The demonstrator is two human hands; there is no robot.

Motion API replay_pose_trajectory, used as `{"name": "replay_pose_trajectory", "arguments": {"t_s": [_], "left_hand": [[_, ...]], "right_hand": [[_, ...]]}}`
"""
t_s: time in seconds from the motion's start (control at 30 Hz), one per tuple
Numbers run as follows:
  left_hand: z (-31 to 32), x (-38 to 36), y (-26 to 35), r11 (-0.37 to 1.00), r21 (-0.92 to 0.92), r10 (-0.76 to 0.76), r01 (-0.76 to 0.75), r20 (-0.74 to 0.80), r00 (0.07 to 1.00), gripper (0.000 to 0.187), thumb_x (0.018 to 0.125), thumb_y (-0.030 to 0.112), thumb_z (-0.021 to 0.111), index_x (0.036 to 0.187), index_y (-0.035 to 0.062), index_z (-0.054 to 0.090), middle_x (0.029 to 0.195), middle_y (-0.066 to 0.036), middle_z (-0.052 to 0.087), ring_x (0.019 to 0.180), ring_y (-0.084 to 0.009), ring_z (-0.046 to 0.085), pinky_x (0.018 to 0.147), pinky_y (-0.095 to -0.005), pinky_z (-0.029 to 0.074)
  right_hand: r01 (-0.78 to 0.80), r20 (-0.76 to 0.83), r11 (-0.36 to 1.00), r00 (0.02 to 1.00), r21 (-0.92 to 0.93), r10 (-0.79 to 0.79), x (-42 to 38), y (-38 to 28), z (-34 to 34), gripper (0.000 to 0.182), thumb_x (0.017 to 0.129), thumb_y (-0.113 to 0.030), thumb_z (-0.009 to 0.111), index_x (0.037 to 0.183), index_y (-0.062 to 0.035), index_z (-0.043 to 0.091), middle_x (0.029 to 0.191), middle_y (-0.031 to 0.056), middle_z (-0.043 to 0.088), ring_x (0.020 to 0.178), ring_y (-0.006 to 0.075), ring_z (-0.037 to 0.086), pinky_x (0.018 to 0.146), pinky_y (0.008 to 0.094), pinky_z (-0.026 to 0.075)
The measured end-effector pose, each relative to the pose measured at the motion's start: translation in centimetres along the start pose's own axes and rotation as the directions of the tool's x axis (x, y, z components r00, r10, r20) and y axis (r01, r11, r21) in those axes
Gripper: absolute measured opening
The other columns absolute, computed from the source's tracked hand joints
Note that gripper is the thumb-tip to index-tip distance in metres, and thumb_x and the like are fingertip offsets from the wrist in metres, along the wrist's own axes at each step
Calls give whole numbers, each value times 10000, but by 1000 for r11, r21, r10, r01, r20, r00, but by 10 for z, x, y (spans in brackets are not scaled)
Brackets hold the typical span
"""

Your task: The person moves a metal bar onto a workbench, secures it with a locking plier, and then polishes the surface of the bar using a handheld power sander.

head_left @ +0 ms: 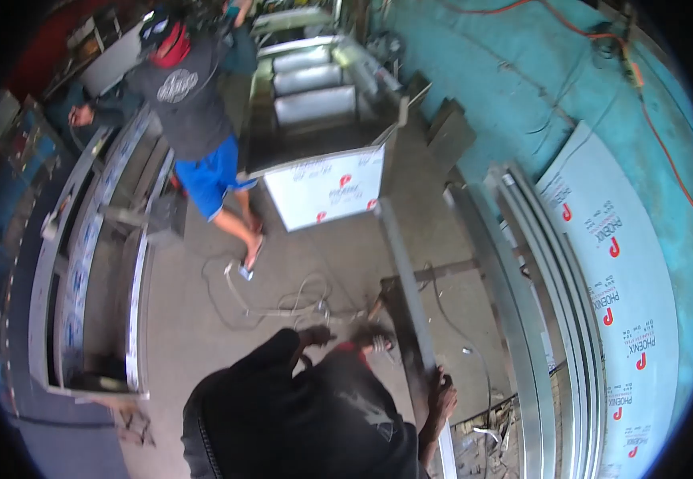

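Observation:
My right hand (442, 394) is closed round the edge of a long metal tube (407, 275), which runs away from me at a slight tilt to the left. My left hand (313, 338) hangs low in front of my dark shirt (298, 415), its fingers apart and nothing visible in them. Beyond the left hand, a pale cable (306, 307) lies looped on the floor. A foot in a sandal (380, 345) shows between the left hand and the tube. A dark metal support (402, 307) stands under the tube.
Several long metal profiles (514, 319) lie to my right, beside a film-covered sheet (602, 303) against the blue wall (506, 64). A long metal frame (135, 319) stands left. Ahead is a large metal body (326, 184); a person in blue shorts (210, 176) stands beside it.

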State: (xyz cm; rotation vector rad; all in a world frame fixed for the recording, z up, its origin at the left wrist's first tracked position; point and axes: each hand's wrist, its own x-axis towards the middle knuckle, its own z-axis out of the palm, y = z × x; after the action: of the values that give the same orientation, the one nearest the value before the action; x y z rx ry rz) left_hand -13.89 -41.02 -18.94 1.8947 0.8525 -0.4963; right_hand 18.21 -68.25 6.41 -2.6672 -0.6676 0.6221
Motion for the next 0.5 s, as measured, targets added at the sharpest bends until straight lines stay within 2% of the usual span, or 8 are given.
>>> {"name": "replay_pose_trajectory", "arguments": {"t_s": [0.03,0.07,0.13,0.2,0.37,0.5], "left_hand": [[0,-9,13,991,-94,-97,92,-43,994,580,938,581,472,838,44,667,771,-73,698,652,-193,666,667,-413,532],[-6,-19,30,994,-10,-110,109,-63,992,580,940,573,454,884,40,673,791,-74,706,681,-200,682,687,-406,541],[-22,-53,77,971,-67,-233,228,-66,970,558,938,543,462,981,28,672,850,-84,720,731,-208,700,720,-388,555],[-4,-47,58,983,-121,-155,139,-126,980,555,920,529,503,973,0,664,901,-117,727,751,-218,706,733,-382,557],[36,-75,39,887,-361,-346,290,-101,933,527,896,510,538,971,4,665,880,-103,726,723,-209,698,723,-378,546],[63,-105,25,804,-439,-460,400,-35,887,516,878,536,564,934,33,664,786,-77,703,656,-175,668,661,-352,546]], "right_hand": [[4,2,1000,1000,20,-4,-1,-4,-1,700,922,-699,331,1128,-129,681,974,237,691,962,427,647,850,515,474],[12,35,1000,999,-13,-11,0,-5,-1,700,922,-699,331,1128,-129,681,974,237,691,962,427,647,850,515,474],[-24,52,1000,998,4,23,2,-4,-1,752,910,-723,305,1169,-118,668,997,222,695,989,428,641,859,524,468],[-38,87,999,995,-15,39,2,-7,-2,777,904,-734,295,1182,-108,661,1008,225,693,1002,428,638,863,527,465],[-28,113,998,993,-50,34,9,1,4,834,895,-754,267,1214,-81,642,1048,235,683,1038,429,627,874,534,458],[-32,106,999,994,-41,37,10,3,5,870,883,-774,250,1237,-75,631,1080,251,669,1052,443,615,884,542,449]]}}
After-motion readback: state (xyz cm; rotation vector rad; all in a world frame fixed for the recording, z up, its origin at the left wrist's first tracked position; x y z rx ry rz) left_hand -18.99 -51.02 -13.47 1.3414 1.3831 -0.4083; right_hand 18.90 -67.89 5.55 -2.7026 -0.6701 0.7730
